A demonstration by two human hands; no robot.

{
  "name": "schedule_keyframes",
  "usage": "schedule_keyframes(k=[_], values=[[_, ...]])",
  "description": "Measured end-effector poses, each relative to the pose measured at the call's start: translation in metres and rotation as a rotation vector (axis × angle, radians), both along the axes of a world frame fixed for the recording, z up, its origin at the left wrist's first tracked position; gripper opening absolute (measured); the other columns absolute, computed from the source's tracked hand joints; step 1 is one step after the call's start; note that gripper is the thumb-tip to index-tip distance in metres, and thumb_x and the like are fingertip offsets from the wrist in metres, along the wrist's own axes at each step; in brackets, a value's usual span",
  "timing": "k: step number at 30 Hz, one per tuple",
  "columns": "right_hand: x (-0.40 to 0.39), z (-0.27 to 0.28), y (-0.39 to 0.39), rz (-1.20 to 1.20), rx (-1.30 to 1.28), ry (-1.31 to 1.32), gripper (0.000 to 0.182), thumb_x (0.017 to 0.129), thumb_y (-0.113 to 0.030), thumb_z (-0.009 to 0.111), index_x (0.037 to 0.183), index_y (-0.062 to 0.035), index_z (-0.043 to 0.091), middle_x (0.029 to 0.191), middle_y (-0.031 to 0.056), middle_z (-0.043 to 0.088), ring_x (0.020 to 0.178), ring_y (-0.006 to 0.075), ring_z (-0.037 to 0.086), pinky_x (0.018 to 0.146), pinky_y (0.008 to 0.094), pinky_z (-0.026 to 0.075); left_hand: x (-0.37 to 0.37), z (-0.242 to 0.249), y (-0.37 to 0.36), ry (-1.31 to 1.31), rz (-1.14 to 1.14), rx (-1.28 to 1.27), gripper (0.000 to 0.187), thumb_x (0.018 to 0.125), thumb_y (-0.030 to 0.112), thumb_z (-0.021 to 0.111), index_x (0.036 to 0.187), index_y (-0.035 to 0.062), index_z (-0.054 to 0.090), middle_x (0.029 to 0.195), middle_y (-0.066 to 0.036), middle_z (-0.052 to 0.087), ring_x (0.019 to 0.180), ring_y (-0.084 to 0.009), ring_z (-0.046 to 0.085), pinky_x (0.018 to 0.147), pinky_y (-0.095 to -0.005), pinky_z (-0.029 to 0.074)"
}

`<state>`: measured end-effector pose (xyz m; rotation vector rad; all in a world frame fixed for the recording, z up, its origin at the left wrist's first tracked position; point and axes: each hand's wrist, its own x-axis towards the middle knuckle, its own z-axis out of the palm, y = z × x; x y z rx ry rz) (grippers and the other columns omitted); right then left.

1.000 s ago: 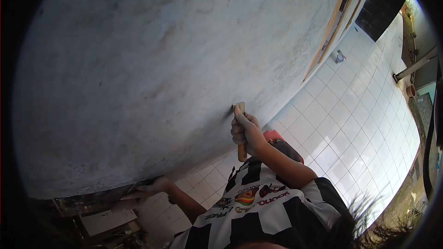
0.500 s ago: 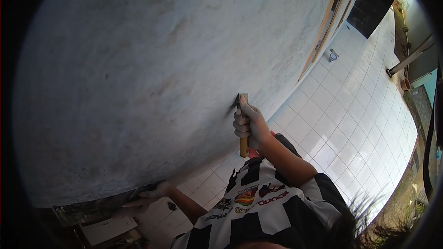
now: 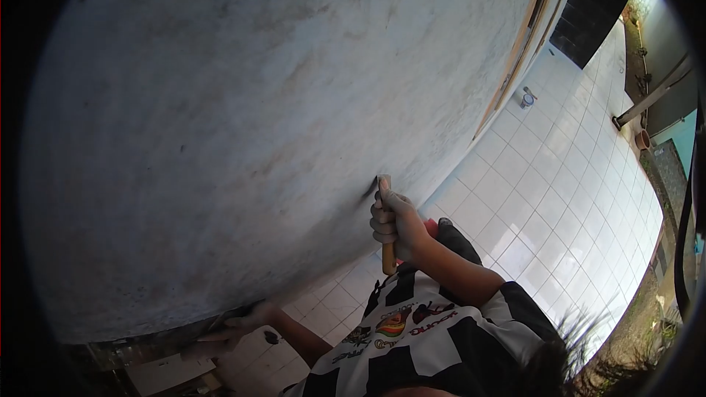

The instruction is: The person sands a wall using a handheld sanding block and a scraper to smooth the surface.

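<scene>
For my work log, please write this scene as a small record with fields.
Wall: whitish, uneven, grey-stained
Right hand: fingers closed round flat scraper with yellowish wooden handle
Blade: near wall; contact unclear
Left hand: near wall's lower edge; grip unclear
Floor: glossy white square tiles
On floor: small pale can

From here I'm looking at what seems to be a home's tiled porch: white floor tiles (image 3: 548,206), a weathered painted wall (image 3: 243,117), a wood-framed opening (image 3: 515,51), a post (image 3: 651,99) and a clay pot (image 3: 642,140) beside bare ground.
</scene>
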<state>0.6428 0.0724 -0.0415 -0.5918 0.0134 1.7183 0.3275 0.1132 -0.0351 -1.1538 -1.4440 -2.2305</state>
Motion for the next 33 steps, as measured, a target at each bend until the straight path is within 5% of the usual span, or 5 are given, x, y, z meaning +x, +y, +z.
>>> schedule_keyframes(k=[33], values=[[-0.001, 0.010, -0.004, 0.010, -0.028, -0.053, 0.035, 0.102, -0.046, 0.048, 0.082, -0.0165, 0.049, 0.059, -0.0095, 0.025, 0.046, 0.0029, 0.019, 0.040, 0.0205, 0.017, 0.017, 0.014, -0.005, 0.052, 0.015, 0.054, 0.069, 0.103, 0.047, 0.033, 0.156, 0.0071, 0.014, 0.158, -0.018, 0.007, 0.142, -0.0331, 0.025, 0.115, -0.0451, 0.031]])
